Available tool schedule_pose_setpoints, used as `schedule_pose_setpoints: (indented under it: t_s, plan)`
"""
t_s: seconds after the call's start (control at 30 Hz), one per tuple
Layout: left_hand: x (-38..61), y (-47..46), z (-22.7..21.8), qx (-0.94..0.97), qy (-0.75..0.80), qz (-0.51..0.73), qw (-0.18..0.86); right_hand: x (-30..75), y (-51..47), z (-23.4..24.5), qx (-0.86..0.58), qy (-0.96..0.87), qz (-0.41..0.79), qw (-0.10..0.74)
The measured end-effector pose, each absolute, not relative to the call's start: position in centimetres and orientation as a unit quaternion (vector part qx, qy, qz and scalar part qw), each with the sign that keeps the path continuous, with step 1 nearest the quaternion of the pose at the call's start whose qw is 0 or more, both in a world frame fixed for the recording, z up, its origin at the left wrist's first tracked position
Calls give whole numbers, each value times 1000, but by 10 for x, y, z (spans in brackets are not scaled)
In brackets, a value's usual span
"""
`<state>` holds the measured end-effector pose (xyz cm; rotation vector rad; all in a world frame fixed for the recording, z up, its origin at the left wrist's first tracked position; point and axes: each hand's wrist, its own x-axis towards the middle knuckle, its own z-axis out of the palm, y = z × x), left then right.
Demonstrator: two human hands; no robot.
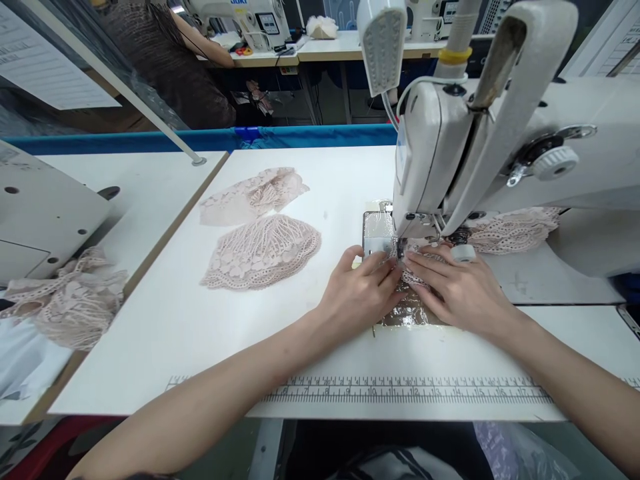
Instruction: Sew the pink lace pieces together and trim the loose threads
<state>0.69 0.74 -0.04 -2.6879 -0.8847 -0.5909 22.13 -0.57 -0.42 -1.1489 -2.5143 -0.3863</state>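
A piece of pale pink lace (413, 277) lies between the two hands, at the needle area of the sewing machine (430, 147), largely covered by the fingers. The fingertips of the left hand (365, 287) meet its left side; those of the right hand (453, 287) rest over its right side. Both hands are palm down, and both forearms slant inward from the lower corners. The left fingers lie close together and slightly bent, except the outermost one, which stands apart near the metal plate (377, 227). The right fingers are extended and a little spread, pointing left; whether either hand pinches the lace cannot be told.

More lace (515, 230) lies under the machine's arm, to the right of the needle; whether it joins the piece in hand is unclear. Two fan-shaped lace pieces (263, 252) lie flat on the white tabletop (175, 333), one just beyond the other, left of the machine and apart from the hands. A crumpled lace heap (83, 300) sits at far left, its pieces too tangled to count. One printed ruler strip (400, 390) runs along the near edge. One co-worker (170, 67) in a brown top is at the back.
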Motion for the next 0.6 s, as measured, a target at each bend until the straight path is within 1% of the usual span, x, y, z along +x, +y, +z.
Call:
schedule_pose_setpoints:
  t_s: [0.23, 0.4, 0.6]
  plan:
    - [9, 11, -2, -917, -307, -209, 146, 221, -3, -5, -419, -883, -145, 157]
    - [9, 14, -5, -917, -311, -207, 140, 220, -2, -6, -436, -877, -144, 145]
    - [9, 16, -6, -916, -313, -209, 139, 219, 0, -9, -440, -876, -126, 150]
